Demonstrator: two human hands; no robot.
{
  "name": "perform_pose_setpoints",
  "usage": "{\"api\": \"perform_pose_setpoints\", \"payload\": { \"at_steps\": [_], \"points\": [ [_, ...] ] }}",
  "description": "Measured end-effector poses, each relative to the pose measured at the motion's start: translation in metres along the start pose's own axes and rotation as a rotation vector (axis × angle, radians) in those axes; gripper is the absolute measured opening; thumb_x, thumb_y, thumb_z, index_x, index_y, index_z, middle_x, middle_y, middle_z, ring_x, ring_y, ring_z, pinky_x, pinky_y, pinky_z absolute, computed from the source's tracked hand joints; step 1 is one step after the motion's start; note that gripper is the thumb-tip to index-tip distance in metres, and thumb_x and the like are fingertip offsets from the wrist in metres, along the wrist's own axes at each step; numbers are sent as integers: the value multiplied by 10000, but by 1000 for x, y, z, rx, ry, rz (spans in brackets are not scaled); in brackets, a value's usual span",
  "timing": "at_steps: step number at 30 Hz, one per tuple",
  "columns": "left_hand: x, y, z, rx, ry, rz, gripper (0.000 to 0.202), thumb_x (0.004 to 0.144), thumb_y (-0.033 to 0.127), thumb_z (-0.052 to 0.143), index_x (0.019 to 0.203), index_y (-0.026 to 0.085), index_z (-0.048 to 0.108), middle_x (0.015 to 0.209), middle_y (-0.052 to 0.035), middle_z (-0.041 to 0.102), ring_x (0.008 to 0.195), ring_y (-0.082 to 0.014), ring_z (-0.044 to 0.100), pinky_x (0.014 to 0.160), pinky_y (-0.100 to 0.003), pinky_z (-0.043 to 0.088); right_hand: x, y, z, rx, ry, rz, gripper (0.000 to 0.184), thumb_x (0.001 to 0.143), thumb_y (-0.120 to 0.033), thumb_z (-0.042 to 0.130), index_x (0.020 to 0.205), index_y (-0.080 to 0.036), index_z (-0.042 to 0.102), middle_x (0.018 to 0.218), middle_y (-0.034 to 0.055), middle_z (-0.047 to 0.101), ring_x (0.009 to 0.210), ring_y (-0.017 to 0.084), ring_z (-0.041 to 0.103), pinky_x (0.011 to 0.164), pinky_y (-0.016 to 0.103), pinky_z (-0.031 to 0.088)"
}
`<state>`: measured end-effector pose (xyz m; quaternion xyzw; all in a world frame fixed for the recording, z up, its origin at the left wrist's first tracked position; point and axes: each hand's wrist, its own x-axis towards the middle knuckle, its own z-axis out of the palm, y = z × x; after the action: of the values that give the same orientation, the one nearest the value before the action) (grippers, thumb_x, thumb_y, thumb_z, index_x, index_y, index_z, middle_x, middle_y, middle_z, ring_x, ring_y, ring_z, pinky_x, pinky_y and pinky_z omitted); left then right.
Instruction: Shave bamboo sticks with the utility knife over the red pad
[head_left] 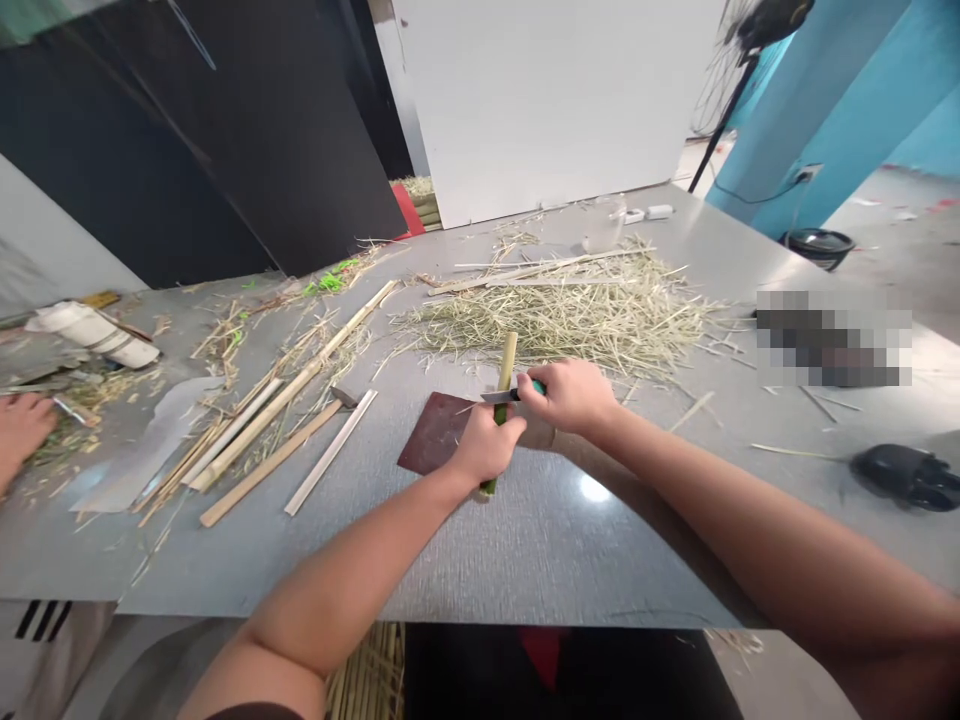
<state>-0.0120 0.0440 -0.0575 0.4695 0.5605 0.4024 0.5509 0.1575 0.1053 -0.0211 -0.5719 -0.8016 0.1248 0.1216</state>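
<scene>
Near the middle of the table, my left hand [487, 445] is closed around the lower part of a bamboo stick [508, 360], pale at the top and green below. My right hand [574, 393] grips a knife [499, 396] by its green and black handle. The blade lies across the stick just above my left hand and appears to touch it. A dark red sheet [431, 432], perhaps sandpaper, lies flat on the table behind my left hand. Beyond both hands spreads a heap of thin pale shavings [570, 320].
Bamboo strips [300, 375], a hammer [285, 455] and a white strip [330, 455] lie to the left. Another person's hand [26, 430] rests at the far left. A clear cup [604, 225] stands at the back; a black object [907, 477] lies at right.
</scene>
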Motion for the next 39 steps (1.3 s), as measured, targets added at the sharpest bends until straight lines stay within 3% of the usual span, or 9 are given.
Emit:
{"api": "perform_pose_setpoints", "payload": {
  "at_steps": [7,10,14,19,22,26,32,35,39],
  "points": [
    [-25,1,11,86,-183,23,511,842,318,834,668,238,361,588,88,325,556,-48,284,550,-247,211,33,73,-26,122,271,355,692,1106,-653,365,811,-147,733,688,105,615,602,130,377,692,323,234],
    [-22,0,9,26,-155,20,544,881,468,852,700,250,388,552,93,358,490,-55,332,510,-242,254,36,89,-28,170,438,360,689,1121,-625,337,768,-143,680,680,104,596,628,133,395,692,330,234],
    [-6,-1,3,-76,-54,38,581,1017,743,616,751,248,470,560,59,485,417,-82,436,467,-255,342,22,56,-11,139,300,142,637,1100,-625,376,811,-164,706,691,76,600,642,117,371,710,319,242],
    [-2,1,2,-109,-88,42,550,1007,677,657,711,255,465,449,69,411,355,-88,397,431,-250,323,4,9,2,11,38,-9,625,1086,-640,380,862,-190,751,773,72,652,664,113,227,721,335,191],
    [-3,4,2,-115,-167,19,524,983,603,717,721,274,405,447,90,368,338,-82,335,401,-256,277,7,12,-1,-7,51,18,624,1090,-616,388,869,-182,778,768,86,650,657,114,260,722,329,189],
    [-7,7,-1,-63,-253,3,520,998,515,757,743,274,373,484,102,376,370,-62,323,399,-239,260,25,45,-13,91,170,183,649,1106,-626,383,882,-172,789,716,93,636,634,130,407,710,304,239],
    [-11,5,-2,-25,-326,-9,556,960,577,823,725,260,431,451,94,420,346,-64,367,392,-227,274,40,89,-24,165,374,396,707,1128,-669,327,786,-158,676,712,106,630,643,141,405,712,310,256],
    [-6,6,-2,-89,-274,-27,586,928,654,803,739,281,394,435,106,398,322,-85,358,365,-241,284,33,72,-18,180,375,266,688,1132,-654,332,814,-161,691,706,92,620,645,131,409,711,306,248],
    [1,4,0,-105,-198,-30,585,942,658,784,730,280,391,438,99,412,312,-88,370,359,-246,291,16,28,-5,78,97,42,620,1106,-605,390,823,-174,734,732,78,637,642,113,336,708,321,226]
  ]
}}
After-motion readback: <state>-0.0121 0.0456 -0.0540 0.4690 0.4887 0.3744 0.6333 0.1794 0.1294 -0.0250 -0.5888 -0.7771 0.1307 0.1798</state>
